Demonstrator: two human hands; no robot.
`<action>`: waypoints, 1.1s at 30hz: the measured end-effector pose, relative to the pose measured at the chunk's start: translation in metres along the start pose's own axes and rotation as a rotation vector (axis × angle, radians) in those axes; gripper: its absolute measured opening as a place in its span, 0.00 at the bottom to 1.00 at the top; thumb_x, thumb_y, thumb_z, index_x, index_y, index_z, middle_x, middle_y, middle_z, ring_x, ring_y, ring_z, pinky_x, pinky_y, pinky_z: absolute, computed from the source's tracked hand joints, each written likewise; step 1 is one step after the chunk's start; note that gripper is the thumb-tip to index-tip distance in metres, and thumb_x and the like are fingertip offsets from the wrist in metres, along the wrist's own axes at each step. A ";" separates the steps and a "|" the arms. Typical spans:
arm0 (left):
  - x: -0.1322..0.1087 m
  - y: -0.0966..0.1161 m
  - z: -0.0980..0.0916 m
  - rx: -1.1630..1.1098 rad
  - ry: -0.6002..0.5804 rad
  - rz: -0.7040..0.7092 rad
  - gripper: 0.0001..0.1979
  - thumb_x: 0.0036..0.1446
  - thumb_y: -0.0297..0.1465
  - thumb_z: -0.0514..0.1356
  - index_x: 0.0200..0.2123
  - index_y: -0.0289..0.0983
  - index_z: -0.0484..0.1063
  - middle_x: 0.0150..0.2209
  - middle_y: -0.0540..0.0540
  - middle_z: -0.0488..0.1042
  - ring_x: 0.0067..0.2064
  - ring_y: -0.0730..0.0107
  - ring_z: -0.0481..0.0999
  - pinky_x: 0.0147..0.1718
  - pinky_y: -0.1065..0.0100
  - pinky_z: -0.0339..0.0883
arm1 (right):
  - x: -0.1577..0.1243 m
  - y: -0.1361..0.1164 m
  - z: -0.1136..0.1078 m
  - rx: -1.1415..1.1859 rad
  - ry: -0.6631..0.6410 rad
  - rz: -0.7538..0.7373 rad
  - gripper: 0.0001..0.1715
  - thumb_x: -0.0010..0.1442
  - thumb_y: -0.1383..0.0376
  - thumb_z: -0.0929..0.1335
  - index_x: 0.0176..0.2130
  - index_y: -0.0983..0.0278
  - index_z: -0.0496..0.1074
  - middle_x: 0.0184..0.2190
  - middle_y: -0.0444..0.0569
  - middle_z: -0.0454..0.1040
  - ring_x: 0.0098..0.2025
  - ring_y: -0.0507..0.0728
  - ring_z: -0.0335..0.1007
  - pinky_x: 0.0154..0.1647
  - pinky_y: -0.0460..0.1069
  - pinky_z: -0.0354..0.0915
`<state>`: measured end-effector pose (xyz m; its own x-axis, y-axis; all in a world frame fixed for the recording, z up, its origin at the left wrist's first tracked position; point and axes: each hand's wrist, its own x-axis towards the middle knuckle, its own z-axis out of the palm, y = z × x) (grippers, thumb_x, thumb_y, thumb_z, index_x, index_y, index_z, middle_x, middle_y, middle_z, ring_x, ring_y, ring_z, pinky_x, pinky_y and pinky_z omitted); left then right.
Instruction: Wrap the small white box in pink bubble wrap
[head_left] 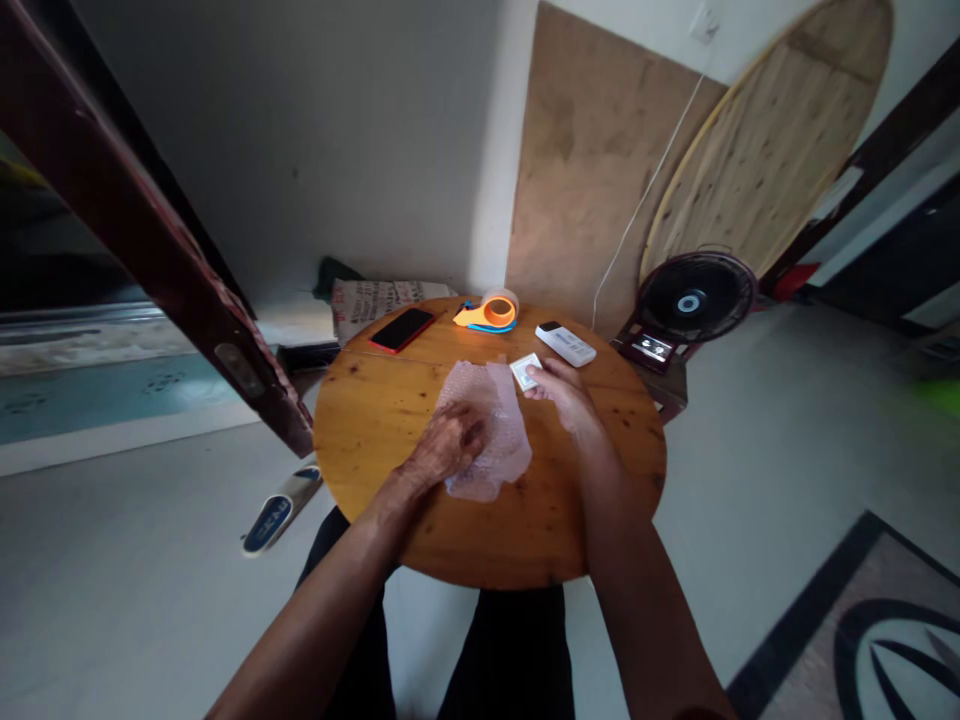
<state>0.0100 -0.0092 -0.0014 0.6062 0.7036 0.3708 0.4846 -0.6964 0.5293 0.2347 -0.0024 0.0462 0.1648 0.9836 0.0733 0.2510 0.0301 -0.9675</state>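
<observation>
My left hand (453, 440) lies over a sheet of bubble wrap (504, 455) on the round wooden table (360, 430). Its fingers look slightly bent and rest on the sheet, with nothing visible in them. Between thumb and fingers, my right hand (559, 388) pinches a small white square card-like thing (524, 371) just past the sheet's upper right corner. What that square is exactly cannot be made out. Behind the right hand lies a white remote control (568, 345).
An orange tape dispenser (469, 317) stands at the table's far edge, with a red-edged phone (403, 330) to its left. A fan (697, 300) stands at the right, before a leaning round board (780, 140). A slipper (268, 524) lies on the floor at left.
</observation>
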 end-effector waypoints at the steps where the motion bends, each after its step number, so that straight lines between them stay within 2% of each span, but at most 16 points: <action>1: 0.000 0.000 0.001 -0.003 0.005 0.006 0.10 0.57 0.30 0.59 0.43 0.40 0.74 0.46 0.41 0.74 0.49 0.55 0.71 0.52 0.53 0.64 | 0.001 0.002 0.002 -0.019 0.012 0.015 0.25 0.51 0.50 0.69 0.43 0.64 0.73 0.34 0.50 0.78 0.30 0.54 0.73 0.31 0.47 0.65; 6: 0.000 -0.001 0.003 0.052 -0.013 0.036 0.14 0.57 0.35 0.60 0.46 0.39 0.74 0.48 0.38 0.73 0.51 0.51 0.70 0.53 0.49 0.63 | 0.004 0.013 0.009 -0.228 0.030 0.000 0.21 0.49 0.56 0.71 0.43 0.61 0.73 0.33 0.45 0.77 0.32 0.54 0.72 0.32 0.48 0.67; 12: 0.000 -0.001 0.003 0.127 -0.036 0.021 0.15 0.56 0.34 0.60 0.46 0.38 0.74 0.49 0.40 0.72 0.51 0.53 0.70 0.53 0.51 0.64 | -0.001 0.008 0.010 -0.536 0.036 -0.035 0.19 0.51 0.55 0.71 0.42 0.59 0.74 0.34 0.45 0.78 0.35 0.56 0.72 0.36 0.49 0.66; 15: 0.000 -0.001 0.003 0.111 -0.031 0.028 0.15 0.56 0.34 0.60 0.46 0.37 0.74 0.49 0.39 0.72 0.51 0.53 0.70 0.53 0.50 0.64 | -0.001 0.005 -0.001 -0.615 0.119 -0.003 0.19 0.51 0.55 0.70 0.43 0.59 0.74 0.36 0.47 0.78 0.37 0.58 0.72 0.37 0.50 0.65; 19: 0.000 -0.003 0.004 0.085 -0.020 0.033 0.14 0.56 0.32 0.60 0.46 0.37 0.74 0.48 0.37 0.73 0.51 0.51 0.70 0.53 0.49 0.64 | 0.000 0.005 -0.028 -0.734 0.356 0.101 0.22 0.51 0.54 0.70 0.45 0.59 0.73 0.38 0.52 0.78 0.38 0.61 0.73 0.37 0.52 0.64; 21: 0.000 -0.003 0.004 0.089 -0.023 0.037 0.13 0.56 0.32 0.60 0.45 0.37 0.75 0.48 0.37 0.73 0.51 0.52 0.70 0.52 0.50 0.65 | 0.000 0.006 -0.040 -0.774 0.426 0.145 0.22 0.51 0.56 0.69 0.45 0.61 0.73 0.37 0.54 0.78 0.38 0.62 0.73 0.36 0.52 0.64; 29: 0.000 -0.001 0.003 0.095 -0.014 0.042 0.12 0.57 0.32 0.59 0.44 0.37 0.75 0.45 0.39 0.74 0.49 0.55 0.71 0.51 0.52 0.65 | -0.002 0.009 -0.051 -0.827 0.461 0.190 0.23 0.53 0.59 0.68 0.48 0.65 0.70 0.43 0.59 0.76 0.41 0.63 0.72 0.37 0.52 0.62; 33: 0.000 -0.003 0.004 0.120 -0.032 0.035 0.13 0.57 0.32 0.60 0.45 0.37 0.74 0.46 0.39 0.73 0.50 0.56 0.71 0.52 0.54 0.65 | -0.003 0.018 -0.063 -0.836 0.462 0.204 0.18 0.53 0.61 0.67 0.43 0.65 0.71 0.39 0.60 0.74 0.40 0.64 0.72 0.36 0.53 0.62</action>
<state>0.0105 -0.0075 -0.0062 0.6432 0.6749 0.3617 0.5334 -0.7338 0.4208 0.2992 -0.0164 0.0439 0.5931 0.7840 0.1833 0.7424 -0.4446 -0.5012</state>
